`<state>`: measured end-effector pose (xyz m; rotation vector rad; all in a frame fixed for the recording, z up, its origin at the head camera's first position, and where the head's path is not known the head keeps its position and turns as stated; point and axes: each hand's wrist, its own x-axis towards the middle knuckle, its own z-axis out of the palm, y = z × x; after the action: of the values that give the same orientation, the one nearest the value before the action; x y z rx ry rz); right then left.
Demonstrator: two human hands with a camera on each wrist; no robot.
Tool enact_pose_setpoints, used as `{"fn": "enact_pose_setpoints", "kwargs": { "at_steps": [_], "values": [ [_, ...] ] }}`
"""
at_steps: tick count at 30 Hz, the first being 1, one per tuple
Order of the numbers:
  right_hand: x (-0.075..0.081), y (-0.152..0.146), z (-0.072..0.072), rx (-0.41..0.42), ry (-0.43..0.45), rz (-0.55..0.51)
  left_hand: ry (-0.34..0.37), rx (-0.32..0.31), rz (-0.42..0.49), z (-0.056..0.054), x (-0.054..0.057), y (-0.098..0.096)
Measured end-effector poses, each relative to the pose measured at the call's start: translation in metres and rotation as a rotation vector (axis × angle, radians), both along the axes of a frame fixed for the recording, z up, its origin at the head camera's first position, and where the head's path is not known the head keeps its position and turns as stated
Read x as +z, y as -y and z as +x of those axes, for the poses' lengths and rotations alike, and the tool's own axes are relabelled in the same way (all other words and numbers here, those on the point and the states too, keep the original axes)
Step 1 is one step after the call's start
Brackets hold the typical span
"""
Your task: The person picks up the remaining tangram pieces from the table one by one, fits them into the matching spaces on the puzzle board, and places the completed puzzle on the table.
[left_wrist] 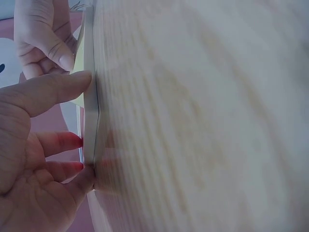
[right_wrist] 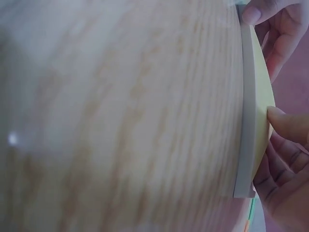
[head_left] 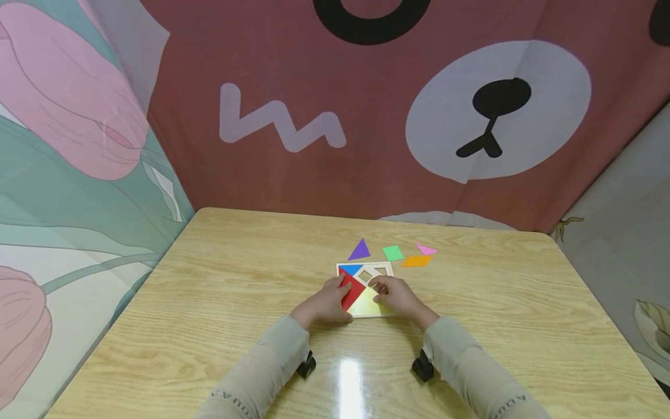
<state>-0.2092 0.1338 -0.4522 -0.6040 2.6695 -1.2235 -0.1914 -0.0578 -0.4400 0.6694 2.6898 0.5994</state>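
Note:
A pale wooden tangram tray lies on the table, with a blue triangle and a red triangle in it. My left hand grips the tray's left side, thumb at the near edge and fingertips over the red triangle. On the right, my right hand pinches a large yellow triangle between thumb and fingers at the tray's near part. Seen in the right wrist view, the yellow triangle rises in a tilt above the tray rim. Part of its right side is hidden by the hand.
Behind the tray lie a purple triangle, a green square, an orange parallelogram and a pink triangle. Beneath everything is a wood-grain table. A printed curtain hangs at its far edge.

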Motion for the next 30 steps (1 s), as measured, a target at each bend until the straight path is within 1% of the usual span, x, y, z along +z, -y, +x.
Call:
{"fn": "enact_pose_setpoints", "kwargs": {
  "at_steps": [6, 12, 21, 26, 30],
  "values": [
    [-0.0002, 0.0011, 0.0003, 0.020, -0.019, 0.043, -0.001, 0.002, -0.001, 0.0001, -0.0011, 0.0005],
    [0.0001, 0.0025, -0.0001, 0.047, -0.044, 0.080, 0.013, 0.005, 0.002, 0.0001, -0.0004, 0.0012],
    [0.0007, 0.0029, 0.0002, 0.067, -0.080, 0.162, 0.025, 0.010, -0.018, -0.0027, -0.0026, 0.0007],
    [0.0027, 0.0026, 0.0009, 0.064, -0.075, 0.228, 0.021, 0.007, -0.014, -0.0026, -0.0034, 0.0011],
    [0.0034, 0.0013, 0.0006, 0.050, -0.061, 0.237, 0.024, 0.010, -0.010, -0.0017, -0.0020, 0.0011]
  ]
}}
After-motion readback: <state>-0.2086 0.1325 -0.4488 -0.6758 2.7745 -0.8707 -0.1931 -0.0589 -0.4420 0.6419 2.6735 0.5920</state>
